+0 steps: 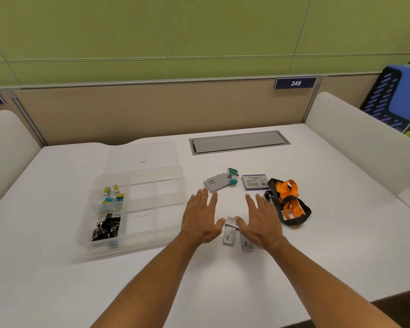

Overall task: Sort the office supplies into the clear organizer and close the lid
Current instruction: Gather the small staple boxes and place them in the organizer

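On the white counter (57, 280) we saw the clear organizer (130, 242) at far left, black binder clips (107, 227) in its near left compartment and small boxes (113, 194) behind them. Our left hand (202, 218) hovered just right of it, fingers straight and spread. Between it and our equally flat right hand (262, 223) lay what seemed to be small clear packets (229, 235), partly under the right palm. Farther right lay the orange and black lanyards (289, 202).

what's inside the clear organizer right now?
In the clear organizer, the left column holds black binder clips at the near end and small yellow and blue boxes behind them. The other compartments look bare, though the clear plastic blurs detail.
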